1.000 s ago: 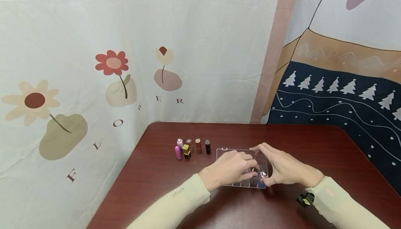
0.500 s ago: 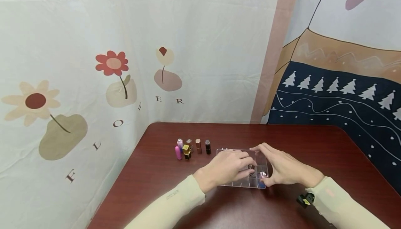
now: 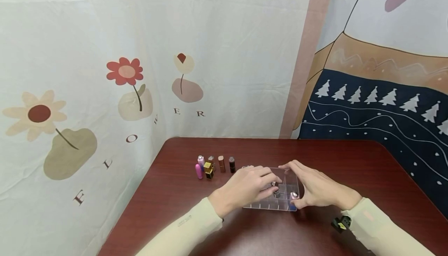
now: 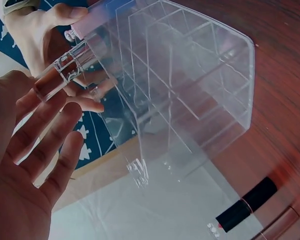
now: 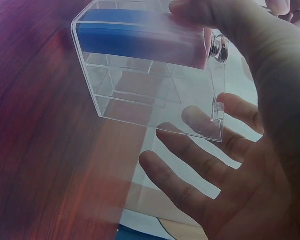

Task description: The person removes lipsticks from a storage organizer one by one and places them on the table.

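A clear plastic divided organizer (image 3: 269,208) stands on the table. My left hand (image 3: 243,188) reaches over it and pinches a see-through lipstick tube (image 4: 65,70) between thumb and index finger. In the left wrist view this tube is at the organizer's open top, while its other fingers are spread. At the right side, my right hand (image 3: 320,186) holds the organizer, thumb in front and fingers behind. Its thumb lies over a blue-and-pink lipstick tube (image 5: 140,37), which sits in the end compartment. Part of the organizer is hidden beneath the left hand.
Several lipsticks stand left of the organizer: a black one (image 3: 232,164), a rose-brown one (image 3: 221,163), a gold-and-black one (image 3: 209,170), a magenta one (image 3: 199,171) and a lilac one (image 3: 201,162). The dark red table (image 3: 189,217) meets a printed curtain (image 3: 245,73) behind.
My left hand has moved a little to the left over the organizer, carrying the see-through lipstick tube along the compartments. The right hand stays at the organizer's right side.
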`<state>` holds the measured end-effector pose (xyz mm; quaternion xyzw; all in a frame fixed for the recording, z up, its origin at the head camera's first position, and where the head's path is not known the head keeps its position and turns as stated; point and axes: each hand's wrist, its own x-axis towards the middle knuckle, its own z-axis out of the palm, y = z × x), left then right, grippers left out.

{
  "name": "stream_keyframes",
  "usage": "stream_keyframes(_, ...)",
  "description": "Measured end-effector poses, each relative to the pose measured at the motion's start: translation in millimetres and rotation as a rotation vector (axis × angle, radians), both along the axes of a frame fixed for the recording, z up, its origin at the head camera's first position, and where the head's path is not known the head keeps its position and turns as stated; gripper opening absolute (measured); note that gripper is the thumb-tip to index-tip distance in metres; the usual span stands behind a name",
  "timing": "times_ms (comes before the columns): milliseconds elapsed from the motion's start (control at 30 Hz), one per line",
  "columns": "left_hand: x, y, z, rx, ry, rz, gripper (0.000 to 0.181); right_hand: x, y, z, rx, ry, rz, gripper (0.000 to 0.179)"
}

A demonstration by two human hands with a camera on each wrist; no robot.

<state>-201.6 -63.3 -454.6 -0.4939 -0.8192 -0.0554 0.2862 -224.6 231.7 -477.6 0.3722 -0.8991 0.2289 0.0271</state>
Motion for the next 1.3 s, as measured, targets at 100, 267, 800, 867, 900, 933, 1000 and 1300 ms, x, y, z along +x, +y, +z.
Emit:
stream_keyframes(100, 0.6, -4.8, 0.2, 0.011, 0.008, 0.006, 0.018, 0.2, 0, 0.1, -0.002, 0.002, -0.004, 0.098)
stream_keyframes(267, 1.0, -12.0, 2.3, 0.024, 0.032, 0.030, 0.018, 0.7, 0, 0.3, -0.007, -0.013, -0.013, 0.099)
stream_keyframes(800, -2.0, -38.0, 8.2, 0.125, 0.075, 0.085, 0.021, 0.9, -1, -0.8, 0.002, -0.006, -0.022, 0.098)
stream_keyframes(867, -1.6, -41.8, 9.5, 0.135, 0.075, 0.094, 0.021, 1.4, -1, -0.9, 0.003, -0.007, -0.021, 0.098)
stream_keyframes(900, -1.6, -43.7, 10.0, 0.142, 0.075, 0.097, 0.022, 1.7, -1, -1.0, 0.004, -0.008, -0.020, 0.098)
stream_keyframes(933, -1.4, -45.6, 10.5, 0.148, 0.074, 0.101, 0.022, 2.0, -1, -1.0, 0.005, -0.009, -0.020, 0.098)
stream_keyframes(1000, -1.4, -49.2, 11.2, 0.166, 0.081, 0.106, 0.023, 2.3, -1, -1.0, 0.007, -0.010, -0.021, 0.098)
stream_keyframes(1300, -2.3, -64.9, 10.8, 0.192, 0.088, 0.140, 0.022, 1.6, -1, -1.0, 0.014, -0.008, -0.032, 0.098)
